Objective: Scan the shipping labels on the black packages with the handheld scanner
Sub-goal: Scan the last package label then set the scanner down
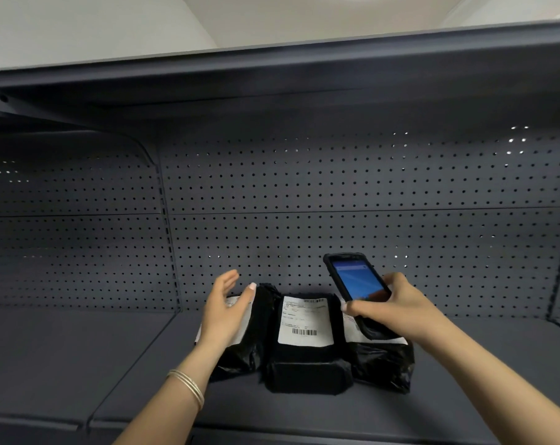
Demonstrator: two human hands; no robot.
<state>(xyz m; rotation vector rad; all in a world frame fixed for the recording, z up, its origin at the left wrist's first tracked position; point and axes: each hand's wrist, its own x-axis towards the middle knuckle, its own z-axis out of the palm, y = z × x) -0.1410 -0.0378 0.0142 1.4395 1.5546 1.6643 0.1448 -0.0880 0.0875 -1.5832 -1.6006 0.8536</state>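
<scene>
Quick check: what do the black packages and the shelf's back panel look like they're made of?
The black packages look like thin glossy plastic mailer bags: wrinkled, creased, shiny highlights, each with a white paper-looking label. The back panel seems painted sheet metal, matte dark grey, with regular rows of punched holes, though the material itself is not certain.

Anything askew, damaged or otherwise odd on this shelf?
Nothing stands out. Three black packages sit side by side on the shelf, labels up. The right hand holds the handheld scanner; the open left hand hovers over the left package.
</scene>
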